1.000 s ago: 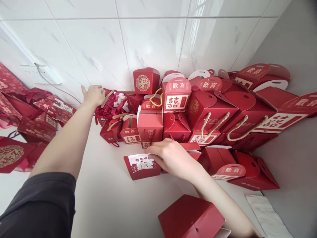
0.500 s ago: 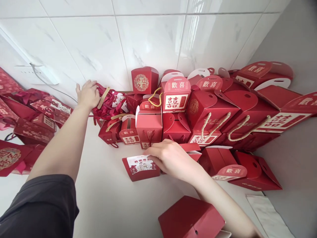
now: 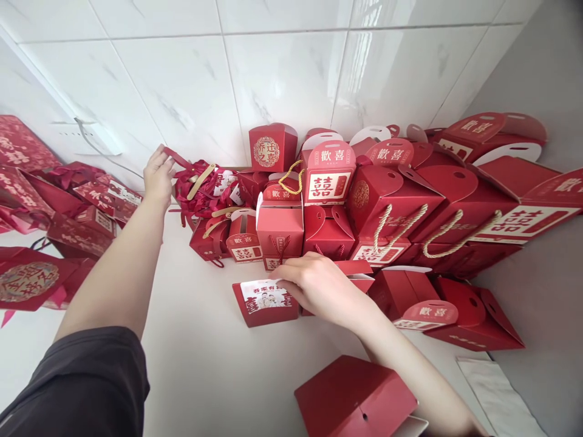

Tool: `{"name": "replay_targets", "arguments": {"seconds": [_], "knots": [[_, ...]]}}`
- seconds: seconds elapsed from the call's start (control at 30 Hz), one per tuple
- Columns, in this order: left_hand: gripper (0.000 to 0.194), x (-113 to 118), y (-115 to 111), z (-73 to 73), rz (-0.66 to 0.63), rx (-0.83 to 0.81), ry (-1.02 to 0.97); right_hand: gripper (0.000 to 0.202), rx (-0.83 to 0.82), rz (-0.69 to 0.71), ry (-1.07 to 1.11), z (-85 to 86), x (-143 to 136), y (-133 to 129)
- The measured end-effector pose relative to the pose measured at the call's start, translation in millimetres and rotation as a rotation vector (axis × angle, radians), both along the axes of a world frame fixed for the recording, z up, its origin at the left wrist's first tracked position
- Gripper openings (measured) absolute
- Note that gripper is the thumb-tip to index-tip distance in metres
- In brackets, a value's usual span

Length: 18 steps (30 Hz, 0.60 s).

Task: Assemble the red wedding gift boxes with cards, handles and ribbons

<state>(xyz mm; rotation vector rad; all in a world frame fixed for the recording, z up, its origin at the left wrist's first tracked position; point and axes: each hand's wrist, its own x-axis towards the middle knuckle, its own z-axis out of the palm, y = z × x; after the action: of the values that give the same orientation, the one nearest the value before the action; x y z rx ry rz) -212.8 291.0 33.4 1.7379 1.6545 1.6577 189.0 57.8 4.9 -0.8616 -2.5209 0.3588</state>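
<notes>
My left hand [image 3: 158, 177] is reaching to the back left, its fingers closed on one end of a red ribbon [image 3: 177, 158] that rises from a tangled ribbon pile [image 3: 198, 188]. Nearer the middle, my right hand [image 3: 314, 282] grips the right edge of a white printed card [image 3: 262, 295] with red characters and small figures. Behind and below that card shows a red box [image 3: 273, 317]; whether my fingers also touch it I cannot tell. A larger plain red box [image 3: 355, 397] is at the front, below my right forearm.
Red gift boxes [image 3: 328, 182] are stacked along the tiled wall [image 3: 282, 73], some with rope handles. More red boxes and bags [image 3: 31, 273] lie at the left. A cable [image 3: 104, 155] runs from a wall socket. A white sheet [image 3: 498, 394] lies at the right.
My left hand has drawn a ribbon end up and out of the pile. My right hand keeps its hold on the card. The view has shifted slightly left.
</notes>
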Motion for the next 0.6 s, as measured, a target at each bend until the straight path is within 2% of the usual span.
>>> {"name": "replay_targets", "arguments": {"seconds": [0.13,0.27,0.43,0.5,0.6], "knots": [[0.039,4.3,2.8,-4.6,0.007,0.017,-0.144,0.017,0.0,0.006,0.002,0.2,0.3,-0.1],[0.036,8.1,-0.1,-8.1,0.054,0.012,-0.111,0.018,0.002,0.004,0.002,-0.7,0.3,0.0],[0.041,11.8,-7.7,-5.5,0.08,-0.061,0.092,0.018,0.005,0.003,-0.003,-0.9,-0.7,0.1],[0.035,16.5,-11.1,-4.2,0.025,-0.128,0.223,0.018,0.003,-0.004,-0.012,-0.3,-0.9,0.0],[0.014,27.0,-16.1,-3.0,-0.126,-0.288,0.39,0.017,0.006,-0.016,-0.023,0.1,-0.7,-0.2]]}}
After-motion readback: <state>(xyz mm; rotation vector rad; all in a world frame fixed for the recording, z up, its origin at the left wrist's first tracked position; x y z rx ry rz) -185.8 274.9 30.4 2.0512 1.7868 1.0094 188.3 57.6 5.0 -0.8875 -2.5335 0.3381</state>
